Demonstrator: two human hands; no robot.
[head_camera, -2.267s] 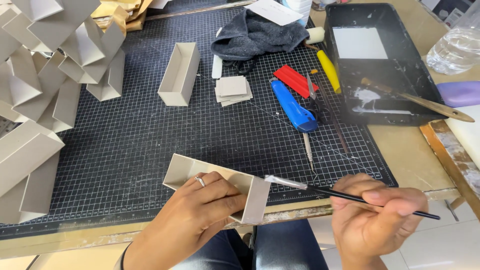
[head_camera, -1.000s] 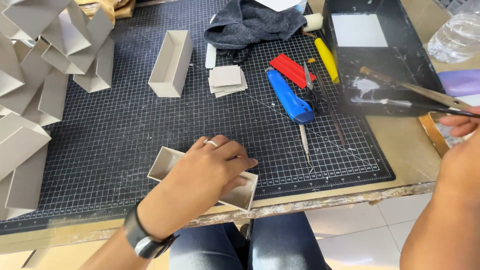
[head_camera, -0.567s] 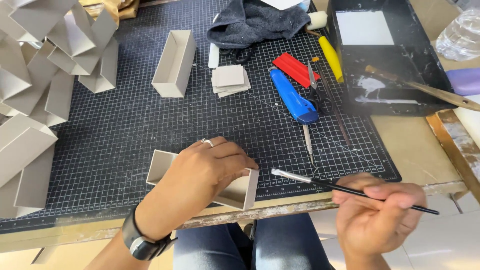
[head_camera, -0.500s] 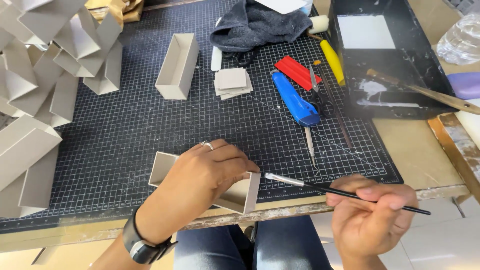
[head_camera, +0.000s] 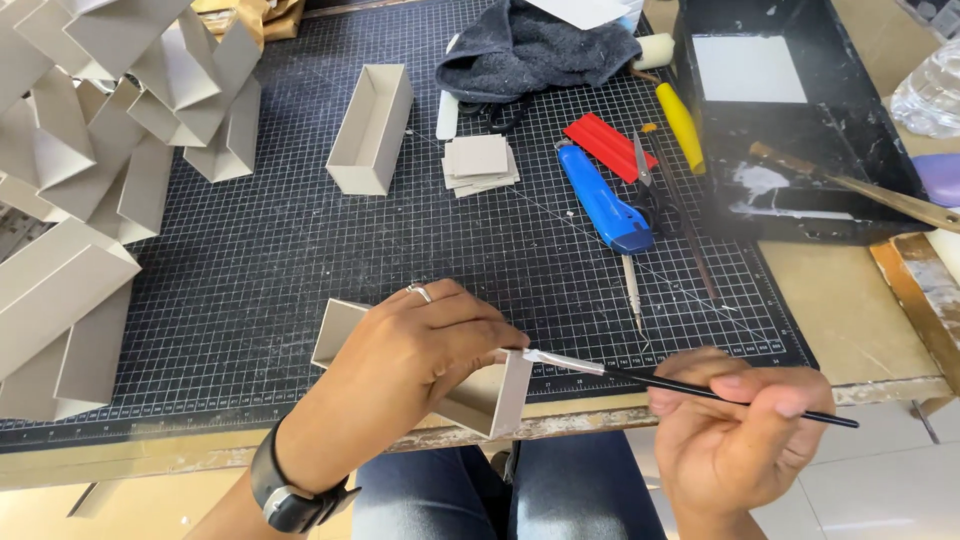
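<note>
The open grey cardboard box (head_camera: 500, 395) sits at the near edge of the black cutting mat (head_camera: 300, 290), just above your lap. Your left hand (head_camera: 420, 355) lies over its top, fingers curled and pressed down on the upper wall, holding it steady; a ring shows on one finger and a dark watch (head_camera: 290, 495) circles the wrist. Your right hand (head_camera: 740, 430) pinches a thin black-handled brush (head_camera: 690, 385) between thumb and bunched fingertips, the handle running out to the right. The brush's metal ferrule and tip meet the box's right end wall, right beside your left fingertips.

Farther up the mat lies another long grey box (head_camera: 372, 128), open side up, and beside it a small stack of grey card squares (head_camera: 480, 165). To their right are a blue utility knife (head_camera: 603, 198), a red flat piece (head_camera: 608, 146), scissors (head_camera: 648, 185) and a yellow-handled tool (head_camera: 680, 125). A dark cloth (head_camera: 540, 45) is crumpled at the mat's top edge. A black tray (head_camera: 800, 120) with white smears holds a wooden-handled brush (head_camera: 880, 195) at the right. A heap of folded grey card pieces (head_camera: 100, 150) fills the left side.
</note>
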